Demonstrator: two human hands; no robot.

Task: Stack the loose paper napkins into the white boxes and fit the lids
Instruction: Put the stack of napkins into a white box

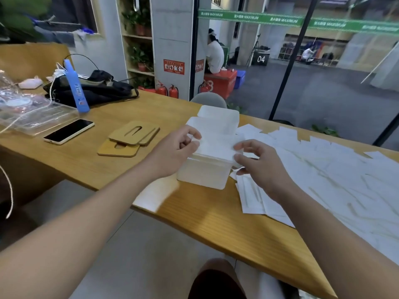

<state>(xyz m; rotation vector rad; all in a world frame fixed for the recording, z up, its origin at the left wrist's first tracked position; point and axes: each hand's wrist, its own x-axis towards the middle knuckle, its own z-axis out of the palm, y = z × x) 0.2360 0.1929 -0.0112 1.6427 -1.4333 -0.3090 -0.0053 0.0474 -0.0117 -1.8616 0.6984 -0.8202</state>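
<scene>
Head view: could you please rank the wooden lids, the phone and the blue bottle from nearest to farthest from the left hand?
From the left hand:
1. Wooden lids, just to its left on the table.
2. Phone, farther left, lying flat.
3. Blue bottle, farthest, at the back left beside the black bag.

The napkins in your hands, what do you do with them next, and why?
Probably lower the napkin stack into the nearest white box and let go. The left hand and right hand pinch its two ends right above the open box, and the wooden lids lie unused on the table.
</scene>
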